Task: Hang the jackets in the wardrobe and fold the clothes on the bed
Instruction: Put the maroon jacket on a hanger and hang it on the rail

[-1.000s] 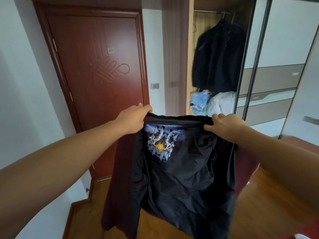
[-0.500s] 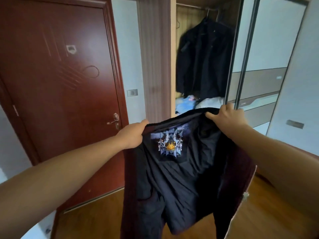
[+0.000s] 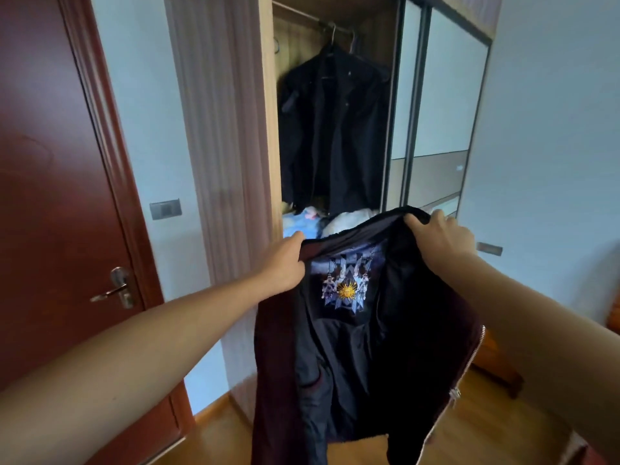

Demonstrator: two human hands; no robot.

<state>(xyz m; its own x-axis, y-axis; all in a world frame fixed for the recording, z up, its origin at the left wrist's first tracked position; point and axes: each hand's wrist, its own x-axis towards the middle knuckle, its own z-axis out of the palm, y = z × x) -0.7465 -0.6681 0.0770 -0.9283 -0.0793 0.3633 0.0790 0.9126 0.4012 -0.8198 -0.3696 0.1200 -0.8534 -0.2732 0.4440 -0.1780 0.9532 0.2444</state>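
A dark maroon jacket (image 3: 362, 357) with black lining and a sun-emblem label hangs open in front of me, inside facing me, zipper down its right edge. My left hand (image 3: 285, 263) grips the collar's left end. My right hand (image 3: 439, 236) grips the collar's right end, a little higher. Straight ahead stands the open wardrobe (image 3: 268, 129). Inside it, a black jacket (image 3: 332, 129) hangs on a hanger from the rail (image 3: 298, 11). No bed shows in this view.
A red-brown door (image 3: 50, 196) with a metal handle is on the left. Sliding wardrobe doors (image 3: 439, 102) stand to the right of the opening. Light blue and white clothes (image 3: 322, 219) lie piled on the wardrobe floor. Wooden floor (image 3: 221, 431) is below.
I have come closer to the wardrobe and turned right, so the door slid left. My right hand has lifted its end of the collar higher than the left.
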